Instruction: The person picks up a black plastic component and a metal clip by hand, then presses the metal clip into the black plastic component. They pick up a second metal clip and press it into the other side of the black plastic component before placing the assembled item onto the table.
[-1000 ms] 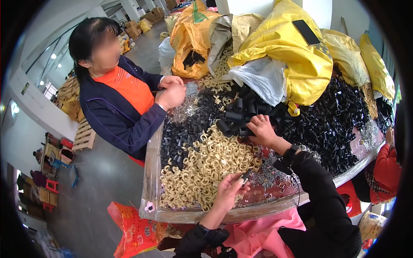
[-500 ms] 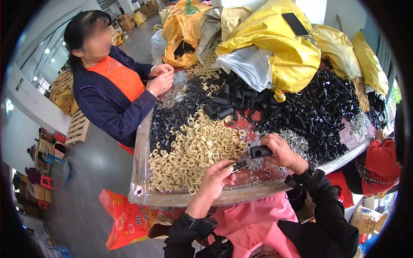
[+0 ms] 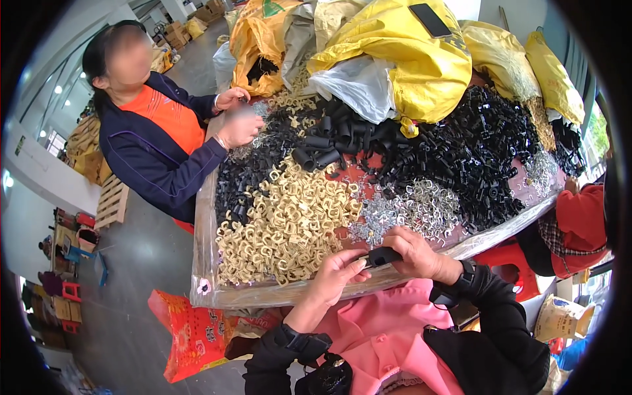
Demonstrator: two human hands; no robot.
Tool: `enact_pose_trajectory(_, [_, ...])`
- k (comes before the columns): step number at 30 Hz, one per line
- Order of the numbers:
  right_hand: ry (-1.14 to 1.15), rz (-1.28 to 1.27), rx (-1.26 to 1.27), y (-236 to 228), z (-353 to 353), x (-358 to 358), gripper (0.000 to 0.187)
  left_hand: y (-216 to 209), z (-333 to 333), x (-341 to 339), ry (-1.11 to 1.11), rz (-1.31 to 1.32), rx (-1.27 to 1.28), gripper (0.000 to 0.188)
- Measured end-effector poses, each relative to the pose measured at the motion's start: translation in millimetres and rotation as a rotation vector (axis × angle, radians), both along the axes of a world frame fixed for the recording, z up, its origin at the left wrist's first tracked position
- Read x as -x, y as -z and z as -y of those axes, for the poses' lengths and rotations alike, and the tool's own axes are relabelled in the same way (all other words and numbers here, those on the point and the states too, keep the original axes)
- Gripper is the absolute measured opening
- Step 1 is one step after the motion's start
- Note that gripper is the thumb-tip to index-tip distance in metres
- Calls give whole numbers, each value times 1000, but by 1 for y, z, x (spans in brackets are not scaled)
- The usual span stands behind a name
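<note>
My right hand [image 3: 416,255] grips a short black plastic tube [image 3: 384,256] with a broad, rounded body. My left hand [image 3: 334,278] is closed at the tube's left end, thumb and fingers pinching a small black part that is mostly hidden between the two hands. How far that part sits inside the tube cannot be seen. Both hands are over the near edge of the table. Just beyond them lie a heap of beige U-shaped plastic pieces [image 3: 289,227] and a scatter of small silver metal clips [image 3: 431,205].
Black plastic parts [image 3: 477,161] are heaped at the right, with larger black tubes [image 3: 342,138] mid-table. Yellow sacks [image 3: 428,72] and a phone [image 3: 430,21] are at the back. A co-worker [image 3: 158,138] handles small parts at the left; a red sleeve [image 3: 579,220] shows at right.
My hands have come together and nearer to me, bringing the tube and the small black part end to end. The co-worker's hands have moved apart and lower. The whole view has shifted slightly.
</note>
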State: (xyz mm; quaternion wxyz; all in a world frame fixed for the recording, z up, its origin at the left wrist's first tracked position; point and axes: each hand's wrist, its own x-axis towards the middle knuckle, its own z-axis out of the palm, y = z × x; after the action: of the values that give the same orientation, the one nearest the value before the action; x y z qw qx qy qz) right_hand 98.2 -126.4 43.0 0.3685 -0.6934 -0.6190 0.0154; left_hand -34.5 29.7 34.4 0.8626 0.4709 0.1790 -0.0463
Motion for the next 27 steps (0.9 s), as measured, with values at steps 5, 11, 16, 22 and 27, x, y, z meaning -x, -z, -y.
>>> enact_pose_trajectory(5, [113,-383,170,-2,-3,6,36,12,5,5,-18,-66,120,30])
enact_pose_trajectory(11, [108,-482,223,-6,-3,3,32,13,3,4,-40,-38,116,30])
enact_pose_trajectory(16, [136,-366,175,-1,-5,6,31,19,3,2,-48,-11,6,30])
enact_pose_trajectory(22, [154,-302,120,4,-6,10,32,13,4,1,-24,-13,-65,30])
enact_pose_trajectory(27, [146,-572,291,6,-5,17,32,16,6,3,5,-73,-31,30])
